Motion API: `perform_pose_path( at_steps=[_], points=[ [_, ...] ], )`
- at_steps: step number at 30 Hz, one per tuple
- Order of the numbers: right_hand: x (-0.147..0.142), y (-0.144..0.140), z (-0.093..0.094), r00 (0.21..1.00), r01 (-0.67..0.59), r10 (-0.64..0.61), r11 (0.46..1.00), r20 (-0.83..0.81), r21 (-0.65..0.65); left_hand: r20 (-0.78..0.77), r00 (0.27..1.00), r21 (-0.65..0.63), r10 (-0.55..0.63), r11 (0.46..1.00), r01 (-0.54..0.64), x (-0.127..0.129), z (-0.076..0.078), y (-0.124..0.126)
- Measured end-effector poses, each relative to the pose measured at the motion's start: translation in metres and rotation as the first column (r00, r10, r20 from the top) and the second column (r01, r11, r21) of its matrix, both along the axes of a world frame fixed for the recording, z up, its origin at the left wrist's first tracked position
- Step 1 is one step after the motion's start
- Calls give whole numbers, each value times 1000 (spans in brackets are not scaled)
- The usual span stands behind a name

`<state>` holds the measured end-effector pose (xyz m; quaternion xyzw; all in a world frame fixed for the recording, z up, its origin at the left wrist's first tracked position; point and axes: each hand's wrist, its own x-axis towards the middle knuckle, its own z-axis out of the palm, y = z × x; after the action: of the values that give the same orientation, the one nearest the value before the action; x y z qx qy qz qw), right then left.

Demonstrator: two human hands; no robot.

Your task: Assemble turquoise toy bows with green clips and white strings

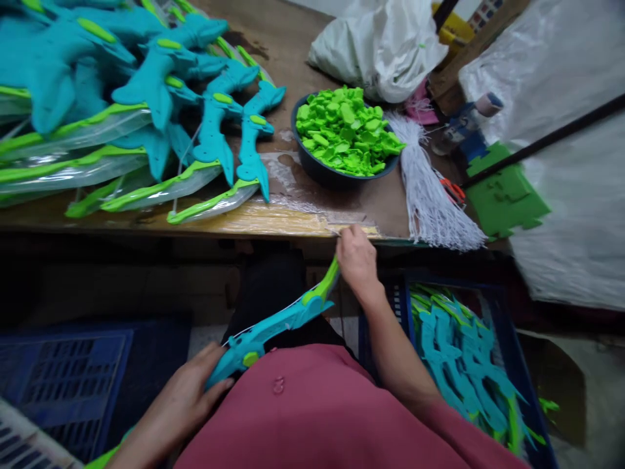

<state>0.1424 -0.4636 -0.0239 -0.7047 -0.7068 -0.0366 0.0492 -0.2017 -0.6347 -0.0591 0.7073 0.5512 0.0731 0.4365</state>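
A blue and green toy bow (283,320) lies slantwise across my lap, with a thin white string running along it. My left hand (202,378) is wrapped round its blue body near a green oval piece. At the bow's green upper end, my right hand (358,257) is closed, fingers pinched at the tip by the table edge. Whether those fingers also hold the string's end cannot be made out. The bow's lower limb is mostly hidden behind my left forearm.
Several finished-looking bows (215,124) are heaped on the table (273,39). A dark bowl (332,179) holds green plastic pieces. Beside it lie white strings (424,189), orange-handled scissors (453,191) and a green foam mat (510,192). A blue crate (530,391) with bows stands at right.
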Motion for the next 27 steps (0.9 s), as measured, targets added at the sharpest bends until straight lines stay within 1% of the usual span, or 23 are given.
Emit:
perform_pose_path(
  at_steps=[2,4,5,6,7,8,9,10,11,12,13,14,15,16,17,18,19,21,22,23,25,26,27],
  points=[
    [14,-8,2,999,37,-37,999,24,-25,-23,999,9,-24,1000,24,11,7,4],
    [28,-18,3,998,59,-58,998,31,-32,-55,998,147,4,989,4,20,16,5],
    [35,-22,1,997,67,-66,997,25,-26,-80,996,278,49,960,-25,22,20,5],
    [43,-25,-2,996,86,-86,996,24,-6,-104,990,419,95,907,-43,22,24,4],
    [50,-28,-6,995,97,-97,995,17,15,-125,974,548,191,831,-93,18,28,2],
    [57,-30,-11,993,119,-119,992,6,43,-127,936,673,327,722,-161,12,31,-2],
    [64,-32,-17,991,136,-135,986,-16,97,-101,868,774,486,587,-238,2,33,-7],
    [69,-33,-24,991,127,-121,982,-49,142,-45,764,838,643,441,-322,-9,34,-13],
    [72,-34,-29,991,118,-104,977,-83,180,47,634,860,772,292,-419,-21,34,-19],
    [74,-35,-34,990,108,-85,970,-116,216,180,490,816,853,148,-559,-34,33,-24],
    [76,-34,-37,988,97,-64,966,-141,240,321,334,694,886,20,-719,-46,29,-27],
    [77,-34,-40,987,87,-47,961,-156,263,437,175,503,882,-79,-861,-57,24,-29],
    [78,-32,-41,987,71,-25,955,-159,289,517,27,278,855,-139,-950,-67,19,-27],
    [79,-30,-42,989,38,11,946,-148,323,564,-89,73,821,-157,-985,-74,13,-24],
    [82,-27,-42,990,-21,67,937,-121,348,592,-160,-74,790,-144,-987,-79,9,-19],
    [84,-25,-41,986,-101,142,919,-82,380,612,-188,-157,768,-114,-981,-82,6,-13],
    [87,-22,-39,973,-190,228,887,-42,421,632,-196,-196,750,-90,-977,-83,5,-6],
    [87,-19,-34,923,-340,384,801,12,493,679,-235,-261,696,-71,-963,-81,10,6],
    [83,-19,-30,896,-386,445,758,17,526,698,-256,-284,669,-69,-956,-78,15,11],
    [74,-21,-25,872,-416,489,740,2,528,713,-272,-304,647,-65,-951,-74,22,15],
    [43,-26,-10,836,-455,543,767,-79,451,737,-286,-335,612,-35,-941,-63,38,19],
    [21,-30,-1,820,-480,556,799,-139,362,752,-282,-347,596,-6,-938,-56,45,20],
    [-3,-35,10,791,-501,578,799,-200,332,769,-273,-353,578,29,-935,-48,53,21]
  ],
)
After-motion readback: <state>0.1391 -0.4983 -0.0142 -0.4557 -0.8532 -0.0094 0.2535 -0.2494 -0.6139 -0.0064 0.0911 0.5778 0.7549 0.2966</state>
